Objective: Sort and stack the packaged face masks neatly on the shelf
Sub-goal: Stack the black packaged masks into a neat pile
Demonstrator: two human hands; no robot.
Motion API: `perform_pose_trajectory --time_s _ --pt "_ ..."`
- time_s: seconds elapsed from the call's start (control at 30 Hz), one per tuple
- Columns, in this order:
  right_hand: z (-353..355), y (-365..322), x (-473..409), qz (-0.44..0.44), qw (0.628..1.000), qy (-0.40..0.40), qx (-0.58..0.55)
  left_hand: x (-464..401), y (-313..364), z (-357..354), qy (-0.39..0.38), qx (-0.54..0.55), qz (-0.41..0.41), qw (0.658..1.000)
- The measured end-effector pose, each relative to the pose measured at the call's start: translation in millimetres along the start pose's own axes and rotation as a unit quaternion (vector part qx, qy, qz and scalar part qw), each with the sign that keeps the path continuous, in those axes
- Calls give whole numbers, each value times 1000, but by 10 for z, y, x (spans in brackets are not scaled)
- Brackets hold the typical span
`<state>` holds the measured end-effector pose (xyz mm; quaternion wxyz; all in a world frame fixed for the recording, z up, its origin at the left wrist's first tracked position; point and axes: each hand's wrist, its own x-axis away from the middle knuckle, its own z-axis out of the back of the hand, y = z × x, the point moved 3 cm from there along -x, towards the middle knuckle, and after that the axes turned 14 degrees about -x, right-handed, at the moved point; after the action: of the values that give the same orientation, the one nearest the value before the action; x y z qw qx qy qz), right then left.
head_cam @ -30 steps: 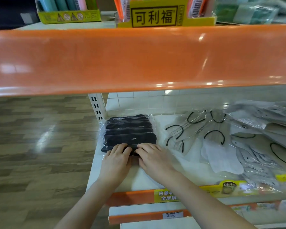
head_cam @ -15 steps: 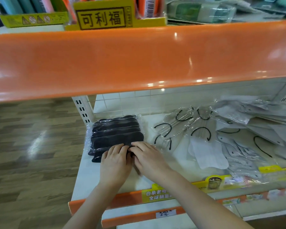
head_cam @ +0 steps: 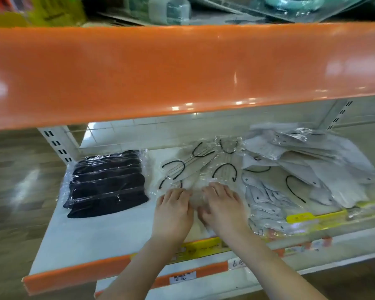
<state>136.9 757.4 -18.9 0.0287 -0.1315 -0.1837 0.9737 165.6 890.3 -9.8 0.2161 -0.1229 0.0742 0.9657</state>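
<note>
Hands side by side, left hand (head_cam: 173, 210) and right hand (head_cam: 222, 206), fingers flat on clear mask packs (head_cam: 200, 169), right of black mask stack (head_cam: 107, 182) on shelf (head_cam: 91, 237).

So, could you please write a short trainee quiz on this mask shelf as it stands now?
1. True or false: the black masks lie at the left end of the shelf.
2. What do both hands rest on? A) the black masks B) the clear packs in the middle C) the white pile
3. Fill in: the loose, unstacked heap on the right is ____ in colour.

Key:
1. True.
2. B: the left hand and the right hand lie side by side on the clear packs, apart from the black masks.
3. White.
</note>
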Motion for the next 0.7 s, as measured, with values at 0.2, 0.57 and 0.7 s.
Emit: perform_pose_trajectory --time_s 0.2,0.57,0.7 --pt "148 357 65 -50 998 19 33 -85 431 -72 -29 12 -17 999" --pt "458 751 -61 -65 993 51 -89 -227 733 -130 -104 58 51 992" --pt "561 933 -182 -142 964 21 -222 -269 770 -143 -107 126 103 981"
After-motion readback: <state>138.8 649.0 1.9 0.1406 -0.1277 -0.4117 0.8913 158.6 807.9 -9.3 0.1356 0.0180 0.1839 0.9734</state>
